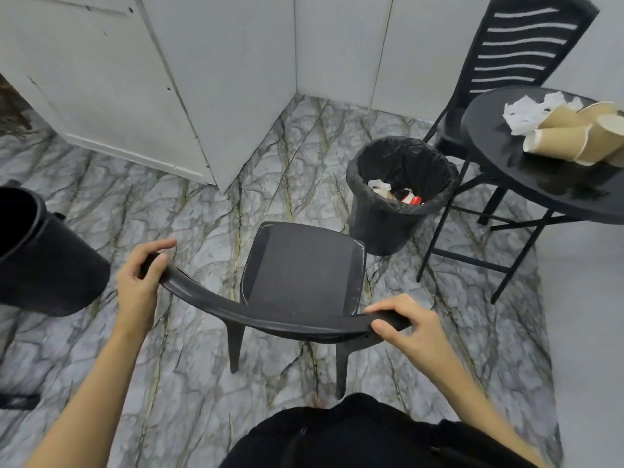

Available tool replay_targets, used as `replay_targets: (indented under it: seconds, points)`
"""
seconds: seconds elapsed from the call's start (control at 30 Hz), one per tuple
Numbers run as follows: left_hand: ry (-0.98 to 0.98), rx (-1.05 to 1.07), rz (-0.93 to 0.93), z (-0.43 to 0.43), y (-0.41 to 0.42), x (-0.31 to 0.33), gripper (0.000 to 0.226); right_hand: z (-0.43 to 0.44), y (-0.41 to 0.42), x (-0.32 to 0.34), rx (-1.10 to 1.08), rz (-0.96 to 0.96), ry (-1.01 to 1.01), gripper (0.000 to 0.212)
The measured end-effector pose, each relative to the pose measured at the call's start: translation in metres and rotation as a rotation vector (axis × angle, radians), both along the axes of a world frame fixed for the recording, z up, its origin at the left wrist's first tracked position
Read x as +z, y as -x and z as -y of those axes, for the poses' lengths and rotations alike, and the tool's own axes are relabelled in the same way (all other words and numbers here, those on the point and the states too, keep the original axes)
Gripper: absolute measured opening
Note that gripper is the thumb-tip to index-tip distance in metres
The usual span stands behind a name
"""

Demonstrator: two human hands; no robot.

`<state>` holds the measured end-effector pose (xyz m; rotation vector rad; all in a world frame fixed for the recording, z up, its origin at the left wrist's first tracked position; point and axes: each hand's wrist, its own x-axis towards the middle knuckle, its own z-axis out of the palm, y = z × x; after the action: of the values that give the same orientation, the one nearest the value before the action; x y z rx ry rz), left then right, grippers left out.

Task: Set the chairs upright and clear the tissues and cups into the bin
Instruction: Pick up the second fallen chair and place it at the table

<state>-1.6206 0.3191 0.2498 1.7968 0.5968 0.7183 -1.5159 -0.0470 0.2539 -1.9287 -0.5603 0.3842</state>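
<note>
Black plastic fills most of what I see, and the bin (401, 194) serves as my marker for everything else; far to its left, at the edge of view, lies a dark tub-like thing (44, 251) on its side, and I cannot tell what it is; nearer, still left of the bin, my left hand (141, 278) curls round one end of the curved backrest of the chair (304, 268), fingers over the top and thumb beneath; just in front of the bin the chair's seat faces up and the two legs I can see reach the marbled floor (202, 197), so I judge this one upright; my right hand (408, 332) closes on the other end of the same backrest; both hands are clasped on the chair, neither open.

The bin, lined with a black bag, holds a little rubbish at the bottom, something white and something red and white; most of it is empty. Just behind and to its right the slatted chair (520, 52) stands upright by the wall. Right of the bin, on the round table (499, 143), the tissues (526, 113) lie crumpled and touching the cups (570, 136), which are tipped over in a heap; none of these has gone in, so the clearing is, I judge, all still to do.
</note>
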Motion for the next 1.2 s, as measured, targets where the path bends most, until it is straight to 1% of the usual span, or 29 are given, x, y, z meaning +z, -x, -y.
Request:
replay_targets:
  seconds: [0.17, 0.27, 0.3, 0.4, 0.43, 0.53, 0.63, 0.8, 0.87, 0.93, 1.0, 1.03, 1.13, 1.2]
  points:
    - [0.044, 0.025, 0.053, -0.013, -0.002, -0.011, 0.028, -0.013, -0.005, -0.004, -0.002, -0.134, -0.099, 0.023]
    - [0.108, 0.028, 0.103, -0.017, -0.001, -0.013, 0.021, -0.011, -0.01, -0.014, 0.007, -0.188, -0.155, 0.027]
    - [0.132, 0.027, 0.126, -0.018, -0.001, -0.014, 0.022, -0.012, -0.01, -0.018, 0.003, -0.21, -0.176, 0.032]
    - [0.214, 0.011, 0.211, -0.025, 0.0, -0.023, 0.025, -0.015, -0.008, -0.031, -0.018, -0.272, -0.231, 0.061]
    - [0.242, 0.013, 0.231, -0.026, 0.0, -0.025, 0.026, -0.017, -0.007, -0.034, -0.032, -0.293, -0.249, 0.063]
    - [0.304, 0.029, 0.271, -0.024, -0.003, -0.029, 0.031, -0.019, -0.004, -0.042, -0.074, -0.35, -0.306, 0.06]
    - [0.345, 0.031, 0.273, -0.022, -0.004, -0.032, 0.029, -0.017, -0.001, -0.049, -0.111, -0.377, -0.344, 0.063]
    - [0.285, -0.048, 0.163, -0.031, 0.002, -0.033, 0.021, -0.025, 0.004, -0.054, -0.178, -0.378, -0.408, 0.061]
    - [0.289, -0.054, 0.137, -0.033, 0.003, -0.034, 0.022, -0.027, 0.004, -0.055, -0.2, -0.377, -0.423, 0.058]
    - [0.323, -0.056, 0.131, -0.031, 0.001, -0.033, 0.025, -0.028, 0.005, -0.055, -0.229, -0.368, -0.435, 0.051]
    - [0.362, -0.058, 0.128, -0.028, -0.003, -0.029, 0.026, -0.029, 0.006, -0.055, -0.263, -0.358, -0.452, 0.035]
    - [0.373, -0.053, 0.134, -0.027, -0.005, -0.028, 0.026, -0.03, 0.006, -0.055, -0.277, -0.346, -0.455, 0.03]
    - [0.41, -0.015, 0.183, -0.022, -0.008, -0.028, 0.026, -0.031, 0.004, -0.056, -0.32, -0.324, -0.46, 0.029]
    - [0.462, 0.008, 0.231, -0.015, -0.01, -0.03, 0.027, -0.031, -0.001, -0.054, -0.36, -0.313, -0.498, 0.029]
